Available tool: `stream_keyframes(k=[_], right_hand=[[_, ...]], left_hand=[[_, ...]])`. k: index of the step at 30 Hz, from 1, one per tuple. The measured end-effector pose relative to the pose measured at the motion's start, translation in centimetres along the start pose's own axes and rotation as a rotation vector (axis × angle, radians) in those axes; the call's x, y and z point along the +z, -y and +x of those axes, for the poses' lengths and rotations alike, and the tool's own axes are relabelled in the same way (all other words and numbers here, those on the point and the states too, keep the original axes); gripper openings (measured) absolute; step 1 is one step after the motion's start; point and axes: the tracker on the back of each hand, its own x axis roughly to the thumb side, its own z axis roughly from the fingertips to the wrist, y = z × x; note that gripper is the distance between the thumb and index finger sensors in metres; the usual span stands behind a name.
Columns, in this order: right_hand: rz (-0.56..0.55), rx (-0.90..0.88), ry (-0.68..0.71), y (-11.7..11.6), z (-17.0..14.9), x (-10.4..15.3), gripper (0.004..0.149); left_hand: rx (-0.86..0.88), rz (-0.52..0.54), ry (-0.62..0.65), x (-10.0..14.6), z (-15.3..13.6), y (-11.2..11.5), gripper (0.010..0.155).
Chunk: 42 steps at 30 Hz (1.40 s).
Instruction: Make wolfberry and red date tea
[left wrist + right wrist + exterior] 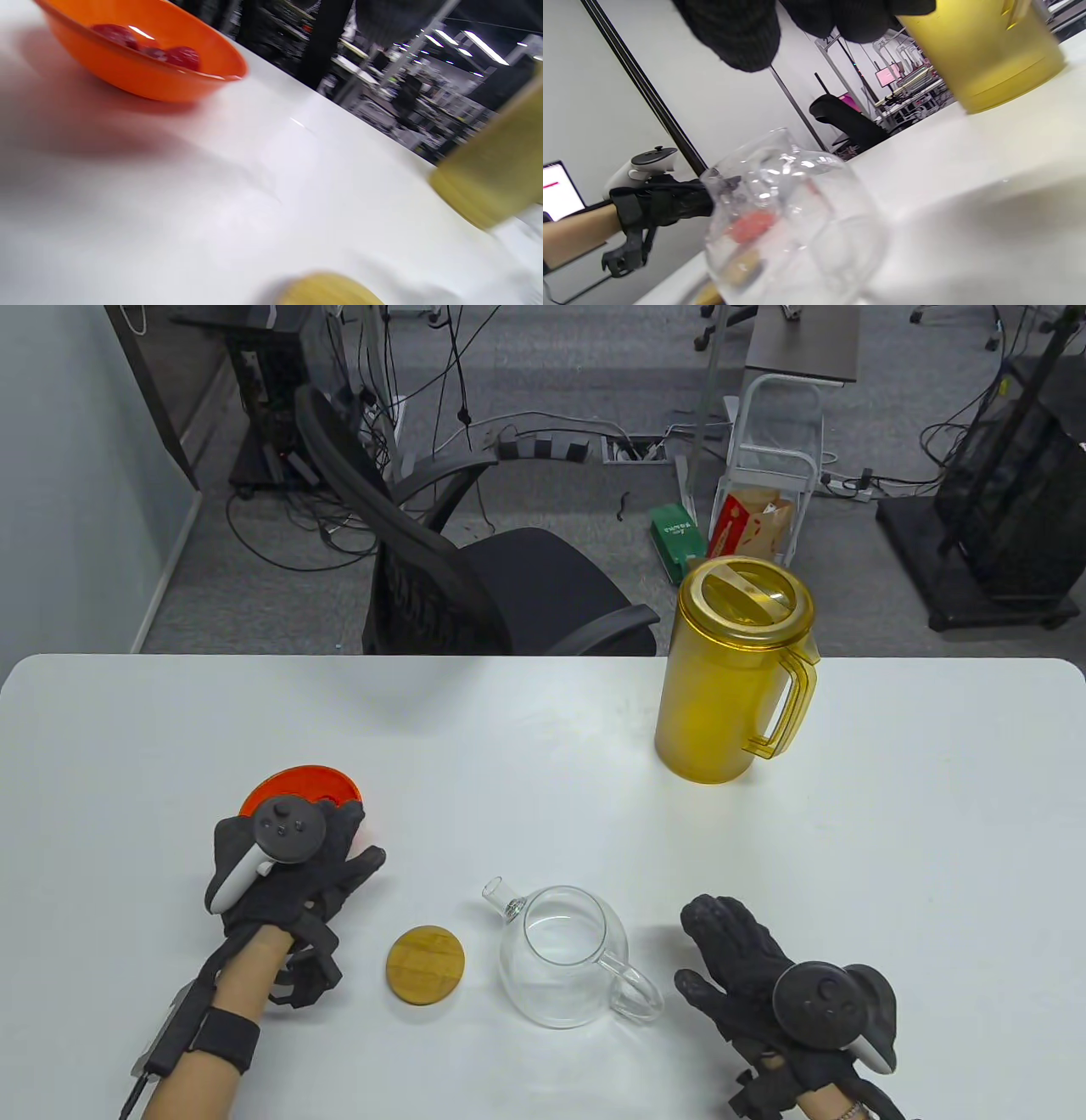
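From above, the left hand [284,869] hovers over the orange bowl [299,787] near the table's [543,729] left edge, grip unclear, the right hand [764,976] lies spread, holding nothing, beside the lidless glass teapot [564,954] at the front edge; the left wrist view shows red dates [169,53] in the bowl, the right wrist view an empty teapot, so loading looks just begun: next, pinch dates, carry them over.

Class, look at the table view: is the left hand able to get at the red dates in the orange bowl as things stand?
Probably yes. The left hand hovers over the near side of the orange bowl, which stands open, and the red dates lie uncovered inside. Nothing shows between the fingers and the fruit.
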Motion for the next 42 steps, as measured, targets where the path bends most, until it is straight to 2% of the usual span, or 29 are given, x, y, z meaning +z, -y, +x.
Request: stream_keyframes(k=[5, 8, 12, 18, 25, 30, 33, 38, 41, 42], right_hand=[[-0.041, 0.024, -0.065, -0.9, -2.2, 1.2, 0.072], [0.025, -0.014, -0.134, -1.3, -3.2, 1.1, 0.073], [0.023, 0.003, -0.156, -1.4, -3.6, 1.1, 0.073], [0.027, -0.011, -0.161, -1.4, -3.6, 1.1, 0.073], [0.039, -0.014, -0.165, -1.6, -3.7, 1.1, 0.072], [0.050, -0.013, -0.176, -1.6, -3.7, 1.0, 0.072], [0.059, -0.012, -0.178, -1.7, -3.7, 1.0, 0.072], [0.068, -0.014, -0.180, -1.8, -3.7, 1.0, 0.072], [0.073, -0.019, -0.180, -1.9, -3.7, 1.0, 0.072], [0.075, -0.022, -0.179, -1.9, -3.6, 0.9, 0.072]], left_hand=[[0.090, 0.134, -0.192, -1.1, -3.1, -0.9, 0.072], [0.099, 0.124, -0.292, -1.6, -4.9, -1.6, 0.072], [0.052, 0.144, -0.473, -2.1, -7.5, -2.8, 0.073], [-0.019, 0.201, -0.628, -2.3, -9.4, -2.5, 0.078], [0.075, 0.203, -0.680, -3.0, -9.8, -1.7, 0.067], [0.037, 0.204, -0.734, -3.6, -9.7, -1.3, 0.058], [0.128, 0.229, -0.745, -3.7, -9.7, -1.0, 0.050], [0.254, 0.284, -0.704, -3.4, -9.9, -0.6, 0.046], [0.394, 0.304, -0.640, -3.0, -9.5, -0.6, 0.045], [0.392, 0.314, -0.604, -2.8, -8.9, -0.8, 0.044]])
